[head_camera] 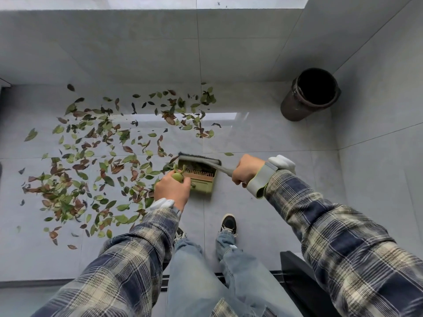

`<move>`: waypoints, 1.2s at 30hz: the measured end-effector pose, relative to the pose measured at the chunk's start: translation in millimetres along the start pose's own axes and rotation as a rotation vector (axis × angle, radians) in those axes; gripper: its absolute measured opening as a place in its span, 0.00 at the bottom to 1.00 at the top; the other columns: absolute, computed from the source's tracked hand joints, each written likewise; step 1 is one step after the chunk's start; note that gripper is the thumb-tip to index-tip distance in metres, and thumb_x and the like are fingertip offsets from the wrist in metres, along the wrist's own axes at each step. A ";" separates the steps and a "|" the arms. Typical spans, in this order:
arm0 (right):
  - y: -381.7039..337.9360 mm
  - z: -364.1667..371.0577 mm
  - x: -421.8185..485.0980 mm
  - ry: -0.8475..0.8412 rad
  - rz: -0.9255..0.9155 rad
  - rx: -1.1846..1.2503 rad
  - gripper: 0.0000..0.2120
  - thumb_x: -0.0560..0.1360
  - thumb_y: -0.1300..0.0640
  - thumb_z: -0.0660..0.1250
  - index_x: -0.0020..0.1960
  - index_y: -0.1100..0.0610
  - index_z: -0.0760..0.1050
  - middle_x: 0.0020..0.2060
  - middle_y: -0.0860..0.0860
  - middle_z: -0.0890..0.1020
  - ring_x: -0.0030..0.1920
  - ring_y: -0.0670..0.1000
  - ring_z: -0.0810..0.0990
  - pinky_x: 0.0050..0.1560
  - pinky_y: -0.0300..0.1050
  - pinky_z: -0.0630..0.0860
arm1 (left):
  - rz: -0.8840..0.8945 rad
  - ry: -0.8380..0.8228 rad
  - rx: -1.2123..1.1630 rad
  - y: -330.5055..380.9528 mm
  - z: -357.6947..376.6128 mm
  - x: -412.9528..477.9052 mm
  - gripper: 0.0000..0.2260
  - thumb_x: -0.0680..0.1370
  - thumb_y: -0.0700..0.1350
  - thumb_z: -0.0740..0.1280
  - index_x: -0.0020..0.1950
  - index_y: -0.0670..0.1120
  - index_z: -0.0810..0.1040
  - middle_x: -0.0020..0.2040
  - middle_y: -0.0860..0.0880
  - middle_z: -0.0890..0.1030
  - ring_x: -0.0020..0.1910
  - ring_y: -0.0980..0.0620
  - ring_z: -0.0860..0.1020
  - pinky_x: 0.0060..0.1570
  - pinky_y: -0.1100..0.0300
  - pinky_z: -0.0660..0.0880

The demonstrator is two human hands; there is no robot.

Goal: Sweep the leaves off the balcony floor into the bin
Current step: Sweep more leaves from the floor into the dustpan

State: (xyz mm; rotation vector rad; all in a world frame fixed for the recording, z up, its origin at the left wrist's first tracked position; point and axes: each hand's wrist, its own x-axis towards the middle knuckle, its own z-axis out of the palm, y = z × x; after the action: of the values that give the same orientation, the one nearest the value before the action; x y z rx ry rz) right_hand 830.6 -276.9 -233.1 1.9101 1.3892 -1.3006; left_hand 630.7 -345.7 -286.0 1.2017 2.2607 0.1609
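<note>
Our left hand (172, 188) grips the green dustpan (201, 179); our right hand (246, 171) grips the brush (199, 160) above it, leaves (91, 156) alongside.

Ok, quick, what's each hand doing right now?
Left hand: closed, holding the green plastic dustpan by its handle.
Right hand: closed, holding the grey long-handled brush.

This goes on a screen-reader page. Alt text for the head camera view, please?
A person's left hand grips a green dustpan on the grey tiled floor; the right hand holds a grey brush at its mouth. Green and brown leaves lie scattered to the left; a dark bin stands far right.
</note>
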 end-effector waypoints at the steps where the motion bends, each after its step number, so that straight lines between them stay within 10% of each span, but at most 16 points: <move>1: 1.1 -4.2 -3.0 0.002 -0.003 0.013 0.08 0.69 0.62 0.69 0.47 0.62 0.81 0.39 0.55 0.83 0.41 0.57 0.81 0.43 0.44 0.76 | 0.006 -0.003 0.006 0.6 -0.3 -0.9 0.09 0.75 0.52 0.66 0.45 0.47 0.78 0.40 0.45 0.77 0.40 0.43 0.74 0.41 0.55 0.73; 14: 39.1 9.0 -4.2 0.150 0.038 0.336 0.11 0.67 0.61 0.67 0.46 0.64 0.80 0.29 0.55 0.80 0.33 0.57 0.77 0.40 0.48 0.76 | -0.017 -0.034 -0.064 -16.5 -6.1 -16.1 0.08 0.75 0.52 0.67 0.47 0.49 0.81 0.41 0.46 0.79 0.40 0.45 0.75 0.40 0.58 0.70; 21: 75.2 51.5 74.3 0.048 0.164 0.438 0.25 0.43 0.55 0.68 0.40 0.61 0.79 0.33 0.58 0.84 0.43 0.63 0.86 0.50 0.56 0.81 | 0.064 -0.113 0.014 -24.9 -5.8 -20.6 0.09 0.74 0.55 0.67 0.42 0.50 0.78 0.37 0.47 0.79 0.37 0.46 0.77 0.36 0.60 0.72; 30: 48.9 -11.3 -19.4 0.046 0.114 0.550 0.03 0.73 0.67 0.66 0.47 0.65 0.73 0.28 0.58 0.74 0.16 0.50 0.69 0.24 0.36 0.66 | 0.079 -0.103 0.035 -11.0 -1.5 -17.2 0.07 0.74 0.52 0.67 0.41 0.50 0.77 0.38 0.46 0.78 0.39 0.44 0.76 0.39 0.57 0.73; 36: 42.2 -3.7 -4.6 0.081 0.026 0.421 0.05 0.69 0.65 0.69 0.45 0.65 0.77 0.32 0.58 0.78 0.31 0.56 0.75 0.35 0.46 0.73 | 0.072 -0.090 0.051 -2.6 -0.2 -19.7 0.08 0.74 0.51 0.67 0.43 0.47 0.77 0.38 0.45 0.77 0.38 0.43 0.74 0.39 0.57 0.69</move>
State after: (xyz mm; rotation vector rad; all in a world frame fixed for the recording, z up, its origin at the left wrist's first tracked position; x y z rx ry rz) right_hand 870.0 -293.0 -234.4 2.2631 1.1910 -1.6192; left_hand 637.2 -362.8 -278.3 1.2914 2.1569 0.0753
